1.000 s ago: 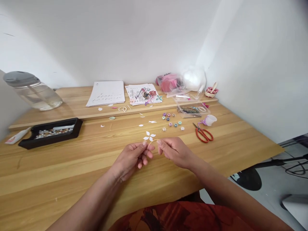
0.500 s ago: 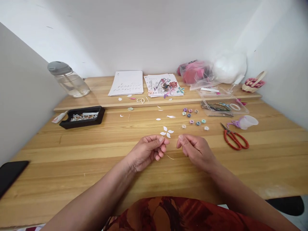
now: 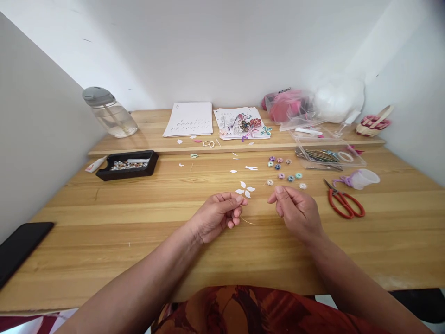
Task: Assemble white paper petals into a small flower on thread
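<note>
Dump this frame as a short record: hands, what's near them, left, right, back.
left_hand: left hand, thumb and fingers pinched, appears to hold a thin strand
right_hand: right hand, fingertips pinched, anything held too fine to tell
near_left_fingertips: four white petal pieces in a flower layout on the table
beyond_right_hand: small bobbins, various colours
right: red-handled scissors, translucent cup
left: black tray of small pieces, bottle behind
back_ledge: two paper stacks, flower shapes on the right one

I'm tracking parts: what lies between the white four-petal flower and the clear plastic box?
The head view shows small round spools in several colours there, on the tabletop.
</note>
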### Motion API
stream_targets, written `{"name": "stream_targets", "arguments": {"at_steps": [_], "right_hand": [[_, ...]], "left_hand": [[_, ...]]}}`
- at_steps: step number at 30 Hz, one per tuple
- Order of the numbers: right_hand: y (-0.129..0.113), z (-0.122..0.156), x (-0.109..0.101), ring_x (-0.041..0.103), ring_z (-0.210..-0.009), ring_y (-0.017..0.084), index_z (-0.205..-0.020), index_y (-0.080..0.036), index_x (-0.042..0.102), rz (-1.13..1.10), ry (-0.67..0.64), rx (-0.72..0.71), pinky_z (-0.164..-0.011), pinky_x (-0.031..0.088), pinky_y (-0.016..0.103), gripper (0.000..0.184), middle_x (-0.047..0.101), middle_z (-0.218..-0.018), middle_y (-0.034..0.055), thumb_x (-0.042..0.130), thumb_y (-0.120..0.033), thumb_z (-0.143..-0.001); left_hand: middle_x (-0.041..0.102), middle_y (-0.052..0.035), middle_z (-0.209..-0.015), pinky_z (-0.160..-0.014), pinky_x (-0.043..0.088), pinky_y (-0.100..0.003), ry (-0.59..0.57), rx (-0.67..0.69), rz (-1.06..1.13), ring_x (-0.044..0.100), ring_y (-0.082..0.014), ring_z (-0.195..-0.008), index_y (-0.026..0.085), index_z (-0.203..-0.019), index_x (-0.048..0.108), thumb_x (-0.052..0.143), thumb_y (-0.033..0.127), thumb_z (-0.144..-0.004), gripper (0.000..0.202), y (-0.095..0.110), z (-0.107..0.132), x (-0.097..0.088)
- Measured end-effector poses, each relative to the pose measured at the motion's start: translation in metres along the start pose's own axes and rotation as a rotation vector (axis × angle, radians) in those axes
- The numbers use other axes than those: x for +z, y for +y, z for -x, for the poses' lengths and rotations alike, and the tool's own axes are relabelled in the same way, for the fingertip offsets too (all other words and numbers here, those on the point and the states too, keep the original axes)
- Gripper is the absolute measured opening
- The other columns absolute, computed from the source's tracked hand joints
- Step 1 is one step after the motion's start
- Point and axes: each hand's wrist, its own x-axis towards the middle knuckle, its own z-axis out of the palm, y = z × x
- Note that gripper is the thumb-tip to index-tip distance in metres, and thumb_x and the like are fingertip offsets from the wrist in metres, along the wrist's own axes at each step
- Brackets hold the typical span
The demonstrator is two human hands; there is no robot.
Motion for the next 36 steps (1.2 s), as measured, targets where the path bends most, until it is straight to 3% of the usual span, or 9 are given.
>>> {"name": "stream_targets", "arguments": {"at_steps": [9, 12, 14, 16, 19, 21, 23, 27, 36], "right_hand": [[-0.005, 0.001, 0.002, 0.036, -0.047, 0.011, -0.070, -0.018, 0.062, 0.209, 0.039, -0.072, -0.050, 0.030, 0.027, 0.035, 0.041, -0.050, -0.0030, 0.053, -0.043, -0.093], [-0.012, 0.005, 0.004, 0.043, -0.052, 0.012, -0.091, -0.018, 0.067, 0.234, 0.168, -0.178, -0.052, 0.035, 0.028, 0.020, 0.059, -0.071, 0.0019, 0.057, -0.036, -0.091], [-0.015, 0.008, 0.005, 0.048, -0.059, 0.013, -0.103, -0.019, 0.065, 0.179, 0.293, -0.281, -0.056, 0.039, 0.029, 0.021, 0.063, -0.092, 0.0067, 0.059, -0.033, -0.090], [-0.016, 0.012, 0.007, 0.050, -0.062, 0.015, -0.094, -0.019, 0.066, 0.125, 0.303, -0.339, -0.058, 0.041, 0.030, 0.015, 0.063, -0.089, 0.0073, 0.060, -0.032, -0.089], [-0.013, 0.014, 0.014, 0.047, -0.056, 0.013, -0.074, -0.019, 0.065, 0.031, 0.026, -0.225, -0.052, 0.039, 0.028, 0.020, 0.058, -0.066, 0.0031, 0.066, -0.036, -0.085], [-0.010, 0.013, 0.021, 0.047, -0.052, 0.012, -0.079, -0.018, 0.069, -0.112, -0.159, -0.056, -0.048, 0.038, 0.026, 0.023, 0.060, -0.063, 0.0022, 0.070, -0.041, -0.082], [-0.009, 0.012, 0.029, 0.047, -0.049, 0.010, -0.087, -0.017, 0.072, -0.262, -0.238, 0.095, -0.044, 0.037, 0.023, 0.029, 0.062, -0.065, 0.0022, 0.072, -0.045, -0.079], [-0.009, 0.009, 0.037, 0.046, -0.046, 0.007, -0.084, -0.017, 0.072, -0.421, -0.215, 0.226, -0.039, 0.032, 0.019, 0.030, 0.064, -0.067, 0.0019, 0.076, -0.046, -0.076], [-0.010, 0.002, 0.039, 0.048, -0.047, 0.007, -0.072, -0.017, 0.070, -0.518, -0.137, 0.209, -0.038, 0.034, 0.016, 0.026, 0.062, -0.064, 0.0004, 0.080, -0.041, -0.074]], "left_hand": [[0.055, 0.0019, -0.059, -0.041, 0.037, -0.013, 0.138, 0.099, 0.031, 0.050, -0.0051, -0.046, 0.011, -0.088, 0.065, 0.071, 0.030, -0.080, 0.021, -0.002, -0.004, -0.001], [0.055, 0.0019, -0.059, -0.041, 0.037, -0.013, 0.141, 0.132, 0.033, 0.051, -0.0054, -0.046, 0.011, -0.088, 0.064, 0.071, 0.031, -0.081, 0.022, -0.002, -0.003, 0.001], [0.055, 0.0021, -0.059, -0.042, 0.038, -0.013, 0.130, 0.163, 0.054, 0.051, -0.0054, -0.047, 0.011, -0.088, 0.064, 0.072, 0.032, -0.081, 0.023, -0.003, -0.003, 0.002], [0.056, 0.0023, -0.060, -0.043, 0.040, -0.013, 0.121, 0.189, 0.088, 0.052, -0.0053, -0.048, 0.012, -0.088, 0.064, 0.072, 0.033, -0.081, 0.024, -0.003, -0.003, 0.001], [0.057, 0.0019, -0.061, -0.044, 0.041, -0.013, 0.101, 0.225, 0.125, 0.053, -0.0055, -0.049, 0.012, -0.088, 0.064, 0.072, 0.032, -0.081, 0.023, -0.004, -0.003, 0.001], [0.058, 0.0010, -0.062, -0.045, 0.043, -0.013, 0.080, 0.247, 0.144, 0.055, -0.0061, -0.051, 0.012, -0.088, 0.064, 0.072, 0.031, -0.082, 0.022, -0.004, -0.003, 0.001], [0.059, -0.0001, -0.064, -0.048, 0.046, -0.014, 0.059, 0.259, 0.164, 0.056, -0.0069, -0.054, 0.012, -0.087, 0.064, 0.071, 0.031, -0.083, 0.021, -0.005, -0.003, 0.002], [0.061, -0.0019, -0.065, -0.050, 0.049, -0.015, 0.023, 0.245, 0.179, 0.059, -0.0079, -0.056, 0.011, -0.086, 0.064, 0.071, 0.030, -0.083, 0.020, -0.006, -0.003, 0.004], [0.060, -0.0014, -0.063, -0.049, 0.047, -0.015, 0.002, 0.242, 0.149, 0.057, -0.0076, -0.053, 0.011, -0.087, 0.065, 0.073, 0.032, -0.081, 0.023, -0.010, -0.005, 0.002]]}}
